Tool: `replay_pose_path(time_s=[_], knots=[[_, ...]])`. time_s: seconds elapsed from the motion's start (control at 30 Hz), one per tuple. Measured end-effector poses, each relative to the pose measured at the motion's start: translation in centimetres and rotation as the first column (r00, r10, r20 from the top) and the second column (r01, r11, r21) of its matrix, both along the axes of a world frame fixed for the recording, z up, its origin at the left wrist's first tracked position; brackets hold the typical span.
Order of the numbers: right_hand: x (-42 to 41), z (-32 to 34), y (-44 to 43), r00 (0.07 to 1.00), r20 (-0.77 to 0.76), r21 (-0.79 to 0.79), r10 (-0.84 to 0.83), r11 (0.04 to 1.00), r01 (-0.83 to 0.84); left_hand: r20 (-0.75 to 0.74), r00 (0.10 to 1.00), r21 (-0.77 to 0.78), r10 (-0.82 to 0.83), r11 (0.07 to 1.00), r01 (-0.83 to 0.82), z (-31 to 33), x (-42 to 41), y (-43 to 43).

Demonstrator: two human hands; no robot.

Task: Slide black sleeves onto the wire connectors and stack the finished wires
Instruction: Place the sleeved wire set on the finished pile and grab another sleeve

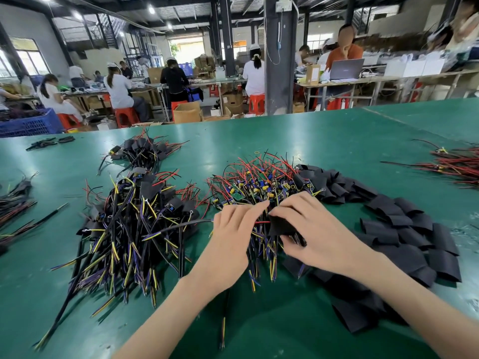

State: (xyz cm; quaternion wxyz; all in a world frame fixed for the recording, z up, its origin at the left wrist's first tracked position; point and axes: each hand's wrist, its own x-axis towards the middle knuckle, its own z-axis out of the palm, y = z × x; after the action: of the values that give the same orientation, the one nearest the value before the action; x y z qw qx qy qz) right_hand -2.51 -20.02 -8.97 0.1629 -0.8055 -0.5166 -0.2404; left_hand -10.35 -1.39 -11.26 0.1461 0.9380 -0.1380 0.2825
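My right hand (315, 229) pinches a flat black sleeve (281, 225) just in front of me. My left hand (233, 229) sits beside it, fingers closed on a wire assembly whose red lead (260, 222) runs toward the sleeve's mouth. Behind both hands lies a heap of bare wire assemblies (256, 182) with small circuit boards and red leads. Loose black sleeves (404, 229) curve in a band to the right. At the left a big stack of sleeved wires (129, 218) spreads with yellow and blue ends toward me.
A smaller pile of sleeved wires (140, 149) lies further back on the green table (285, 320). Red wire bundles (456, 164) sit at the right edge, dark wires (15, 203) at the left edge. Workers sit at benches beyond the table's far edge.
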Motion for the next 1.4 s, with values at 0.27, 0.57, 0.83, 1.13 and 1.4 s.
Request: replay_pose_path(time_s=[0.27, 0.57, 0.83, 1.13, 1.4], knots=[[-0.8, -0.6, 0.4, 0.96, -0.27, 0.022, 0.07, 0.998, -0.067, 0.031, 0.99, -0.067, -0.137, 0.988, 0.139, -0.8, 0.4, -0.4], [-0.3, -1.0, 0.4, 0.949, -0.299, 0.083, 0.102, 0.993, -0.08, -0.193, 0.98, -0.153, 0.046, 0.985, -0.076, 1.5, 0.1, 2.6], [-0.4, -1.2, 0.2, 0.947, -0.304, 0.042, 0.105, 0.994, -0.097, -0.457, 0.883, -0.209, -0.105, 0.978, 0.008, 1.0, 0.4, 3.6], [-0.1, -0.4, -0.4, 0.97, -0.236, 0.056, 0.066, 0.997, -0.054, -0.223, 0.972, -0.338, -0.077, 0.941, -0.003, 1.7, -0.1, 2.2], [-0.2, -0.4, -0.3, 0.966, -0.247, 0.093, 0.08, 0.994, -0.059, -0.155, 0.984, -0.376, -0.09, 0.926, 0.026, 1.8, -0.3, 1.6]])
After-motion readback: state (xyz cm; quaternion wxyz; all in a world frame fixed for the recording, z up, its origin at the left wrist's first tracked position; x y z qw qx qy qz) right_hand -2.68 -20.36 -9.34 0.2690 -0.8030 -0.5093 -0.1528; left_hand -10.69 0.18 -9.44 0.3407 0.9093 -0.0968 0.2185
